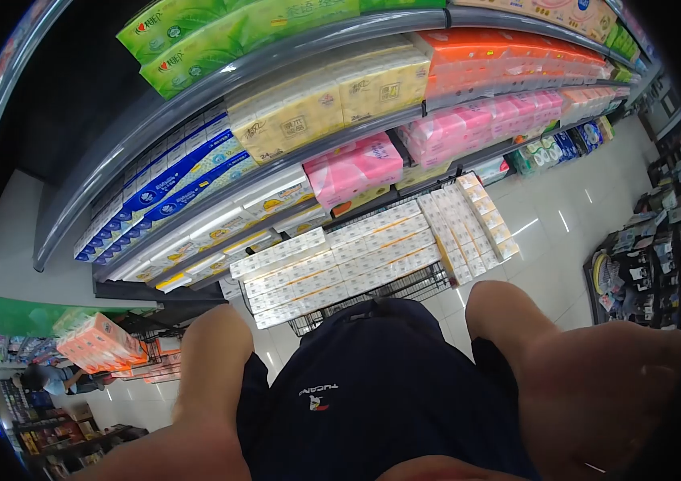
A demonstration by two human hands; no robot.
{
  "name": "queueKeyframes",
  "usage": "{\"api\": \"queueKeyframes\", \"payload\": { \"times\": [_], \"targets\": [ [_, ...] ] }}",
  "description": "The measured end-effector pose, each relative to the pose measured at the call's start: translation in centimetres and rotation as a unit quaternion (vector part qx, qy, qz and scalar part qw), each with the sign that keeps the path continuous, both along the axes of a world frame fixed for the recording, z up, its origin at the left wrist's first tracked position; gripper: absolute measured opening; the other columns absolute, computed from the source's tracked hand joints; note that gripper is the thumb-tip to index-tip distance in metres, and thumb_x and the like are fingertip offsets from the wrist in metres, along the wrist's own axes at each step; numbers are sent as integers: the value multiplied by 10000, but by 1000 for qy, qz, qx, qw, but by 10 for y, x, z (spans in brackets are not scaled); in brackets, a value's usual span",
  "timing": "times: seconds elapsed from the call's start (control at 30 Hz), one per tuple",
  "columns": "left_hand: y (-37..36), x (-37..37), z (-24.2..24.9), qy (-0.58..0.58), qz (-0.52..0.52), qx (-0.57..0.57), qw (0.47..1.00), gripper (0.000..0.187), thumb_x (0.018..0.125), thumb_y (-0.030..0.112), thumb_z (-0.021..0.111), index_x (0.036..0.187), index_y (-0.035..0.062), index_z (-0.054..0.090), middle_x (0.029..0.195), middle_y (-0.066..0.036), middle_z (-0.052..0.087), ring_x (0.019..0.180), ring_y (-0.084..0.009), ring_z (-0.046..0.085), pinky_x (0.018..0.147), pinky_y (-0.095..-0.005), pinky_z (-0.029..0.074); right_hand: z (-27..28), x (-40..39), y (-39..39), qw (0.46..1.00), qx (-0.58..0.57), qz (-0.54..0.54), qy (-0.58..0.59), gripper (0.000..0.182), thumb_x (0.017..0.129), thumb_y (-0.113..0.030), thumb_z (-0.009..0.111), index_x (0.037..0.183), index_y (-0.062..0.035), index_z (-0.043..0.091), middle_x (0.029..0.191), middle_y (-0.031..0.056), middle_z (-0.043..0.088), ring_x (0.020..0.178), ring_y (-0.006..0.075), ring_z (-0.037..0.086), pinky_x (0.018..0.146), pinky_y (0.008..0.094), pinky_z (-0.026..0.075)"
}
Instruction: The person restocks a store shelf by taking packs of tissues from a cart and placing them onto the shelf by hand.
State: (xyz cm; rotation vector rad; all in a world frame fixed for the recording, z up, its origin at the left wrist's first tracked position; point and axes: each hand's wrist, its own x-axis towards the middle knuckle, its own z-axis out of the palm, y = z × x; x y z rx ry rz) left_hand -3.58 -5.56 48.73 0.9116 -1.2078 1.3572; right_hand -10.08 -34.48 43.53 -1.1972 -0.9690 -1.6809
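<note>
Neither of my hands shows; only my two bent bare arms are visible, the left arm [216, 345] and the right arm [509, 321]. They flank my dark navy shirt [372, 377], which has a small logo. Right in front of me stands a black wire cart [417, 290]. Rows of white tissue packs [340, 264] with orange marks are stacked on it. At its right end, another group of white packs [469, 224] is turned the other way.
Beyond the cart, shelves hold green packs [220, 44], cream packs [324, 96], blue packs [168, 188], orange packs [509, 64] and pink packs [352, 168]. Another cart with orange packs [104, 345] stands at left, near a person [56, 378]. A dark merchandise rack [637, 264] stands right of the tiled floor [561, 228].
</note>
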Motion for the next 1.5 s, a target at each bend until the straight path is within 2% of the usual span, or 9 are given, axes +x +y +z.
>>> {"api": "queueKeyframes", "payload": {
  "times": [0.23,0.5,0.8,0.9,1.1,1.37,1.43,1.5],
  "targets": [
    [0,-3,6,-9,12,-8,1000,680,1037,492,601,1617,206,392,1668,-73,401,1591,-266,280,1330,-430,209,4,-1,-5,1000,-6,-1,8,247,1064,-315,590,994,-79,623,941,53,683,824,148,652,725,280,521],
    [-6,-3,1,-21,14,7,1000,651,1035,479,606,1595,203,419,1650,-75,426,1575,-264,306,1325,-437,220,-17,29,10,998,17,-35,45,295,1070,-336,593,1050,-43,624,995,96,688,868,188,663,763,311,533],
    [-7,-15,-5,-20,45,2,999,619,1033,463,611,1570,200,450,1628,-78,455,1558,-263,336,1319,-445,233,-20,26,-1,999,-9,-11,49,359,1077,-359,596,1113,-3,624,1056,144,694,917,233,675,805,346,545],
    [-10,-18,-4,-19,58,17,998,608,1032,458,613,1561,200,460,1621,-78,464,1553,-262,346,1317,-448,237,-8,12,-17,996,-20,-72,38,383,1079,-367,597,1134,11,624,1077,161,696,933,249,679,819,357,549],
    [-14,-16,-7,-14,80,44,996,587,1031,448,617,1545,198,480,1607,-80,483,1541,-261,365,1314,-453,246,8,-14,-50,956,-58,-286,2,431,1083,-383,600,1176,38,625,1117,193,699,966,279,687,848,381,558],
    [-15,-8,-19,-22,66,51,996,560,1030,434,621,1523,195,507,1589,-82,508,1526,-260,392,1309,-460,257,9,-28,-60,901,-85,-421,-54,499,1090,-404,602,1232,74,625,1172,236,704,1010,319,698,885,412,569],
    [-17,-7,-20,-14,65,48,997,553,1029,431,622,1517,195,514,1584,-83,515,1522,-259,398,1308,-462,260,8,-22,-52,873,-74,-479,-55,516,1091,-409,603,1246,83,625,1185,247,706,1021,329,701,895,420,572],
    [-22,-6,-17,-6,64,44,997,546,1029,428,624,1512,194,521,1579,-83,521,1518,-259,405,1306,-464,263,14,-16,-37,809,-51,-582,-59,533,1093,-414,604,1260,92,625,1199,258,707,1032,339,703,904,428,575]
  ]
}}
